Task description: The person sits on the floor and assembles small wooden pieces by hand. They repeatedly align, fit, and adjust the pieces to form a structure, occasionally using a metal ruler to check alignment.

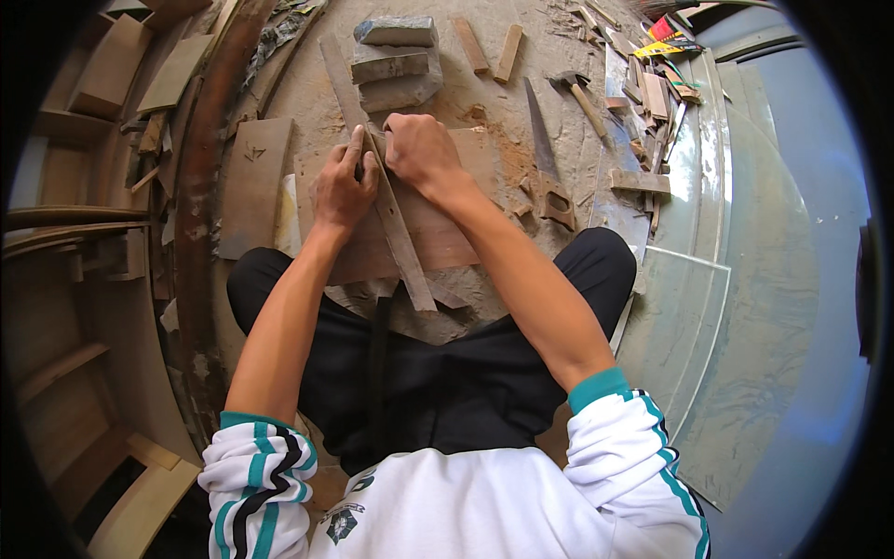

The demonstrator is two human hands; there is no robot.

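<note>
A long, narrow grey-brown straight strip (400, 238) lies slantwise across a flat brown wooden board (438, 228) on the ground before me. My left hand (345, 189) presses on the strip from its left side, index finger and thumb against it, holding it to the board. Just across the strip, my right hand (421, 154) is closed with its knuckles up, close to the strip's right edge. Whatever its fingers hold is hidden beneath the hand.
Stacked stone blocks (396, 65) stand beyond the board. To the right lie a handsaw (542, 140), a hammer (589, 110) and wood scraps (655, 102), beside glass sheets (675, 298). Another board (256, 182) lies left, near wooden shelving (70, 307). Two wood pieces (508, 54) lie farther off.
</note>
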